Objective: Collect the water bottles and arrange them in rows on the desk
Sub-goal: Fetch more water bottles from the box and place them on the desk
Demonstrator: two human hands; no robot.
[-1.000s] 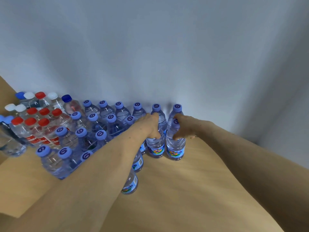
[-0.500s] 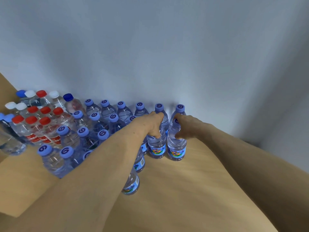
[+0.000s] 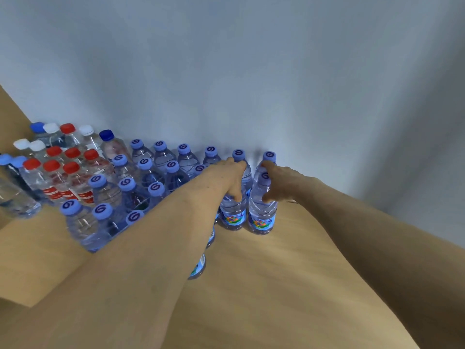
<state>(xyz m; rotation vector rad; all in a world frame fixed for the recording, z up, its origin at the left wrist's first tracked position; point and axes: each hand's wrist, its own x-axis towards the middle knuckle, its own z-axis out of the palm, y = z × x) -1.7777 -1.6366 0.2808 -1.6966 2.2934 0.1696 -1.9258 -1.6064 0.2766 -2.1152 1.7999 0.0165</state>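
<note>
The left hand (image 3: 230,180) is curled down over the top of a purple-labelled bottle (image 3: 232,214), thumb on its shoulder, hiding the cap. Just beside it the right hand (image 3: 281,183) pinches the neck of a second bottle (image 3: 261,216) below its lilac cap. Both bottles stand upright on the counter (image 3: 276,285), side by side and almost touching, one row out from the wall (image 3: 251,71). They hold clear water up to about the shoulder.

Both forearms stretch straight out towards the wall, the left one passing over other bottles, whose lower labels peek from under it.

Right against the wall runs a row of lilac-capped bottles (image 3: 183,157), its last two directly behind the gripped pair. Further rows of the same bottles (image 3: 100,195) stand out from the wall on the left-hand side, packed close. Beyond these along the wall is a cluster of red-capped bottles (image 3: 63,177) with red labels, plus a few white and dark blue caps nearest the wall.
</note>
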